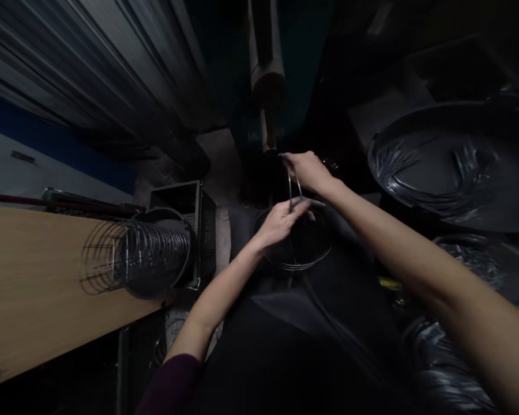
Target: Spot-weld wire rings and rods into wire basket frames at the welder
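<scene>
On the left, a wooden bench top [30,288] carries a wire cage of stacked rings [130,253], lying on its side with its long axis running left to right, its open end facing left. Just right of it stands a dark metal box [190,207].

In the middle of the scene, the left hand [281,222] pinches the lower end of a bent wire loop [293,187], fingers closed around it with the thumb pressed against the fingertips. The right hand [307,170] is closed on the loop's upper end, farther away. The loop is a narrow hairpin shape held between the two hands; its long axis runs near to far, roughly upright in the picture, with the curved bend pointing toward the right hand and the free legs toward the left. It hangs directly over a round coil of wire rings [298,248] resting on the dark lap or surface below.

From here, the likeliest trouble is spring-back: the wire looks stiff, and if either pinch loosens, an end could whip free toward the fingers or forearm. The light is very poor, so a free leg could also snag in the coil underneath without being noticed. The left grip seems the lighter of the two.

On the right, large round trays [458,161] hold bundles of wire, well apart from the hands.
</scene>
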Motion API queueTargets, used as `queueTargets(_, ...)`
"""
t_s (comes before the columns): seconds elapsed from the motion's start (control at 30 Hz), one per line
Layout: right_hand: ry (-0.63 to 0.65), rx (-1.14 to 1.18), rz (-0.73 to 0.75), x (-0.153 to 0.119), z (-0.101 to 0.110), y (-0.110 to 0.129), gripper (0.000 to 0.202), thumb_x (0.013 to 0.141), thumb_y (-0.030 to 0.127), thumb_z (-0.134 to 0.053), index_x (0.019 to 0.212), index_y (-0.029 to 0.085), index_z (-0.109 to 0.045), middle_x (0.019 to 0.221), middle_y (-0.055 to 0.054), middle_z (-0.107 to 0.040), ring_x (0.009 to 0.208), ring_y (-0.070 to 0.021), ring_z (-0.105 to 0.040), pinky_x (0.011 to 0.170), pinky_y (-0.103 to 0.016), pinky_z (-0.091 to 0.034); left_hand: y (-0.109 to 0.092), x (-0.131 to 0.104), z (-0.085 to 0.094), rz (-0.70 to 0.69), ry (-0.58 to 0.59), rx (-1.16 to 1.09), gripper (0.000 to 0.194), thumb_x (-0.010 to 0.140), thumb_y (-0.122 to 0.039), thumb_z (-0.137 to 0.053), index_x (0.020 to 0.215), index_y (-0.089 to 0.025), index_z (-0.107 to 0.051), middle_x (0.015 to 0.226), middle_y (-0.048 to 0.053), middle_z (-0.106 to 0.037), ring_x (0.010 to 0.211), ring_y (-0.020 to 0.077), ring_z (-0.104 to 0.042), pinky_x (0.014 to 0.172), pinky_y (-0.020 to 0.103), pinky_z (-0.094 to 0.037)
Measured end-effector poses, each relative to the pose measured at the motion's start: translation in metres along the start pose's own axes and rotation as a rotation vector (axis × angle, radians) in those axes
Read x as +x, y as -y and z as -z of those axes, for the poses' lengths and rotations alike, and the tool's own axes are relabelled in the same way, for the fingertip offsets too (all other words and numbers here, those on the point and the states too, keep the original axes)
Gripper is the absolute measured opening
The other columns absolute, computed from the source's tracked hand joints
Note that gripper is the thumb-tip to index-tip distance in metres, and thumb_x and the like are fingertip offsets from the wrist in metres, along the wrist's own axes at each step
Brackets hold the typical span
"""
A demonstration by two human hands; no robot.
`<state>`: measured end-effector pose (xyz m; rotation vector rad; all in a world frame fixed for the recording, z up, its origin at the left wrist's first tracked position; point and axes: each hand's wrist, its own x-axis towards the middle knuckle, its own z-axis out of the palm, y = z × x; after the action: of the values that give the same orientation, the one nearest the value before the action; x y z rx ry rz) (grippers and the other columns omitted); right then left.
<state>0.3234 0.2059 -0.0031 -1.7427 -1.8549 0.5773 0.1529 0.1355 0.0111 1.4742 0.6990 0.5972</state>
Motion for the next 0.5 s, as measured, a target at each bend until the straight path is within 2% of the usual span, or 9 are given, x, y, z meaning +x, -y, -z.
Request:
queueTargets(0.07, -0.007, -0.015, -0.022, -0.019, 0.011, -0.002, 0.039, 0.087, 0.019, -0.052, 0.125, 0.013, -0.058, 0.105, -0.014, -0.066, 0.105, -0.034, -0.058, 0.095, -0.052, -0.041, -0.006, 0.009, 0.001, 0.001, -0.008, 0.047, 0.05, 0.087, -0.055, -0.046, 0.102, -0.013, -0.069, 0.088, 0.006, -0.067, 0.083, 0.0144, -0.06, 0.08, 0.026, -0.044)
queueTargets(0.13, 0.028, 0.113, -0.004, -0.053, 0.02, -0.004, 0.037, 0.086, 0.027, -0.056, 0.121, 0.017, -0.061, 0.109, -0.011, -0.065, 0.109, -0.0321, -0.056, 0.099, -0.051, -0.039, -0.012, 0.017, 0.005, 0.035, -0.003, 0.039, 0.052, 0.086, -0.056, -0.048, 0.102, -0.011, -0.069, 0.085, 0.005, -0.066, 0.078, 0.0135, -0.06, 0.077, 0.025, -0.045)
queueTargets(0.17, 0.094, 0.219, 0.009, -0.073, 0.021, -0.004, 0.034, 0.086, 0.033, -0.057, 0.116, 0.02, -0.064, 0.109, -0.009, -0.066, 0.108, -0.0304, -0.057, 0.099, -0.049, -0.04, -0.015, 0.02, 0.006, 0.054, 0.005, 0.028, 0.052, 0.085, -0.056, -0.049, 0.103, -0.011, -0.068, 0.081, 0.004, -0.066, 0.075, 0.0128, -0.06, 0.075, 0.025, -0.045)
queueTargets(0.23, 0.268, 0.438, -0.007, -0.112, 0.015, -0.001, 0.036, 0.082, 0.046, -0.059, 0.108, 0.022, -0.067, 0.102, -0.006, -0.068, 0.102, -0.029, -0.059, 0.093, -0.045, -0.045, -0.019, 0.026, 0.006, 0.063, 0.03, 0.007, 0.052, 0.085, -0.056, -0.049, 0.104, -0.011, -0.068, 0.078, 0.003, -0.065, 0.073, 0.0122, -0.06, 0.074, 0.024, -0.046)
queueTargets(0.3, 0.315, 0.565, -0.106, -0.14, 0.002, 0.007, 0.042, 0.08, 0.052, -0.059, 0.105, 0.02, -0.068, 0.097, -0.007, -0.068, 0.094, -0.0277, -0.062, 0.087, -0.043, -0.049, -0.02, 0.032, 0.003, 0.046, 0.061, 0.002, 0.051, 0.086, -0.056, -0.048, 0.103, -0.012, -0.069, 0.081, 0.003, -0.066, 0.078, 0.0137, -0.062, 0.077, 0.024, -0.046)
queueTargets(0.4, 0.267, 0.642, -0.223, -0.154, -0.013, 0.019, 0.041, 0.08, 0.053, -0.057, 0.094, 0.017, -0.068, 0.092, -0.008, -0.068, 0.082, -0.0241, -0.063, 0.079, -0.037, -0.051, -0.006, 0.034, 0.012, 0.076, 0.045, 0.069, 0.055, 0.088, -0.058, -0.04, 0.108, -0.015, -0.068, 0.086, 0.005, -0.068, 0.086, 0.0172, -0.063, 0.081, 0.027, -0.047)
queueTargets(0.5, 0.307, 0.707, -0.281, -0.15, -0.006, 0.024, 0.041, 0.077, 0.056, -0.061, 0.087, 0.016, -0.066, 0.085, -0.007, -0.067, 0.067, -0.0183, -0.062, 0.067, -0.031, -0.051, 0.022, 0.043, 0.041, 0.116, -0.182, 0.237, 0.054, 0.091, -0.054, -0.038, 0.122, -0.015, -0.058, 0.103, 0.008, -0.067, 0.099, 0.0199, -0.062, 0.088, 0.03, -0.046)
